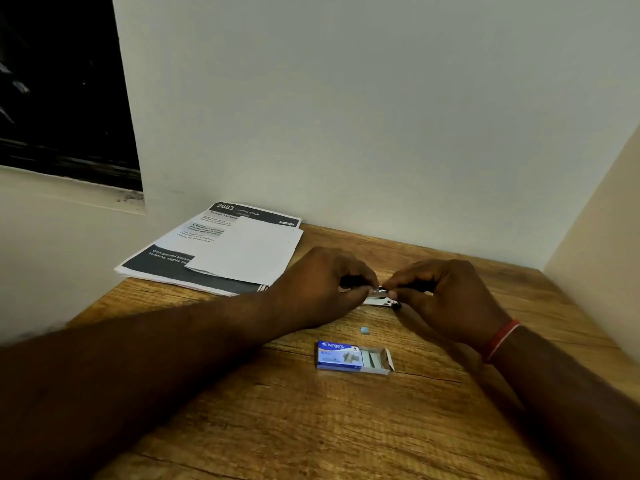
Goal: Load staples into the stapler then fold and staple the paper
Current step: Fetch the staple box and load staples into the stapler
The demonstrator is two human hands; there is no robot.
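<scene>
Both hands (381, 289) pinch the stapler (380, 301); staple box (353, 357) reads "kangaro"; paper (221, 244) reads "2683".

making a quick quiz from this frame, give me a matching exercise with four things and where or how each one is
Things:
1. stapler
2. staple box
3. papers
4. red band

Places or states:
A. on the right wrist
B. stacked at the table's far left by the wall
C. slid open on the table, nearest the person
D. held between both hands

Pairs: 1-D, 2-C, 3-B, 4-A
</scene>
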